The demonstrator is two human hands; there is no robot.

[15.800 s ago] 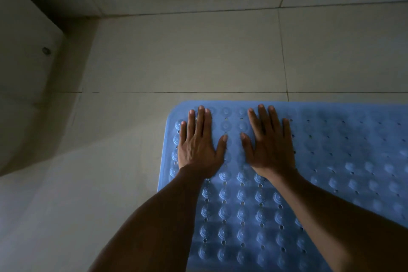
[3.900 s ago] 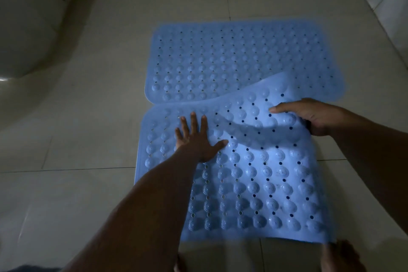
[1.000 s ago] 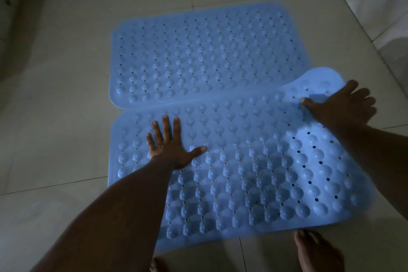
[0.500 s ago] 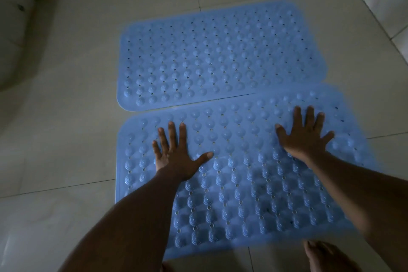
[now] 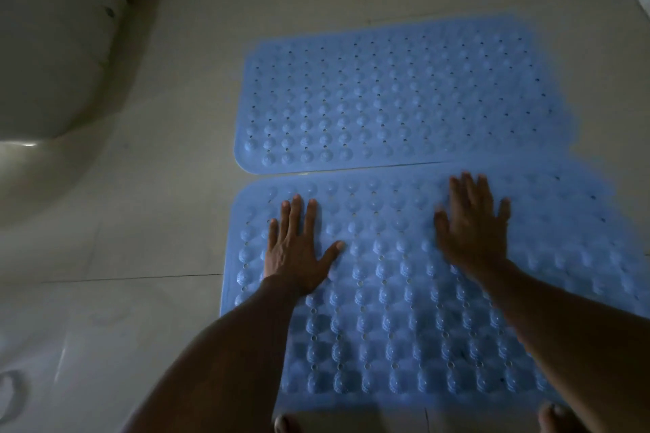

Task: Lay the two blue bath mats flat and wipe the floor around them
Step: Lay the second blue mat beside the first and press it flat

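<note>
Two blue bumpy bath mats lie side by side on the pale tiled floor. The far mat (image 5: 397,95) lies flat, its near edge meeting the near mat (image 5: 387,309). My left hand (image 5: 297,250) rests palm down on the near mat's left part, fingers spread. Palm down on the same mat, further right, is my right hand (image 5: 471,225), fingers apart and slightly blurred. Neither hand holds anything. My forearms hide part of the near mat.
A white toilet base (image 5: 49,56) stands at the left, with a wall corner behind it. A round drain (image 5: 8,394) shows at the lower left edge. My toes (image 5: 554,420) peek in at the bottom edge. A tiled wall rises at the upper right.
The near mat's raised right corner has been pressed flat. My right hand moved from that corner inward onto the mat. The view has shifted so the mats sit further right.
</note>
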